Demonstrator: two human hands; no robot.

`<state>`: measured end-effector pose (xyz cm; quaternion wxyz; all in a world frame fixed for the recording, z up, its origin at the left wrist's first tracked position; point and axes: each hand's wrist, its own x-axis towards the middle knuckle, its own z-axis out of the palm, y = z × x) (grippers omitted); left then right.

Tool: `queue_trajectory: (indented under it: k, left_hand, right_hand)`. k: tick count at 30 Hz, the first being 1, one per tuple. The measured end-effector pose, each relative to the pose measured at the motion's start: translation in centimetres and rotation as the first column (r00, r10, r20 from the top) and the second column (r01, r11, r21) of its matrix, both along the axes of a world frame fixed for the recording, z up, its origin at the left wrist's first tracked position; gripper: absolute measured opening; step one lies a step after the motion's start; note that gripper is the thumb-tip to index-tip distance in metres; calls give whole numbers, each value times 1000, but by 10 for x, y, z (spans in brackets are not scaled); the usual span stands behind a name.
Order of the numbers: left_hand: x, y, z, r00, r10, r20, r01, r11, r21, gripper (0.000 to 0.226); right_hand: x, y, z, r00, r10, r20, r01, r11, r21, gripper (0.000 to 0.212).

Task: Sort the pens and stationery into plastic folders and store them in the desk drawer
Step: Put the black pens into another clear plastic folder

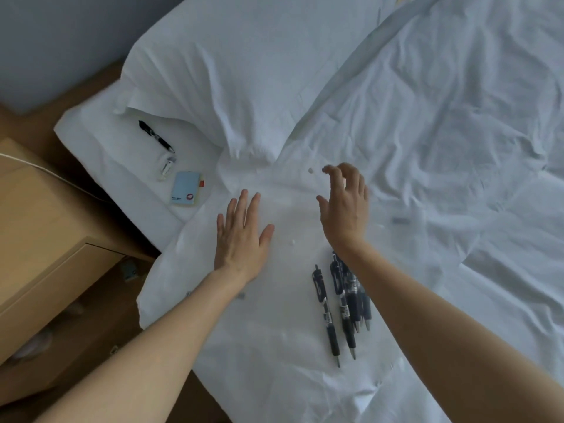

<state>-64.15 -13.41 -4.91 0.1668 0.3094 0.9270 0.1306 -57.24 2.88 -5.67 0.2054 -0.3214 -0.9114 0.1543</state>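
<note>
The person's left hand [241,239] lies flat, fingers straight and slightly spread, palm down on the white sheet of the bed [427,178] near its left edge. The right hand [345,206] hangs above the sheet just beside it, fingers loosely curled and holding nothing; whether it touches the fabric cannot be told. A bunch of dark pens [351,300] lies on the sheet below the right wrist, tips pointing toward the bed's near edge, the rightmost ones partly hidden by the forearm. A single dark pen [156,136] lies apart, near the bed's far left corner, just in front of the pillow [244,71]. Close to it rest a small white object [167,166], too blurred to name, and a pale blue pad of sticky notes [186,189] with a red tab. A wooden nightstand [45,224] stands beside the bed's left edge.
</note>
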Motion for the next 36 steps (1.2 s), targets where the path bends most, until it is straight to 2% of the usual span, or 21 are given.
queue_trajectory:
  k: [3,7,11,17,22,29,36]
  left_hand:
    - [-5,-1,-1,999,-25,24,26,999,-32,59]
    - [-6,3,-5,996,-73,44,76,996,-56,58]
    - [-9,15,-9,995,-87,45,91,990,-109,56]
    - [-12,19,-11,993,-99,58,107,982,-157,56]
    - [-30,3,8,996,-94,-8,92,985,-146,57]
    - [-81,-32,44,995,29,-98,-42,990,-132,58]
    - [-128,-77,44,978,164,-126,-175,981,-86,58]
  right_hand:
    - [5,-7,-16,997,47,61,-46,999,-27,38]
    - [4,-5,-23,987,118,111,-100,983,-155,23]
    - [7,-2,-21,969,185,165,-150,967,-208,35]
    - [12,-5,-12,883,310,353,-247,945,-214,56]
    - [-5,-16,13,917,295,268,-246,948,-203,52]
    - [-59,-51,58,916,392,84,-383,917,-109,39]
    - [-110,-81,69,803,566,186,-546,824,-151,44]
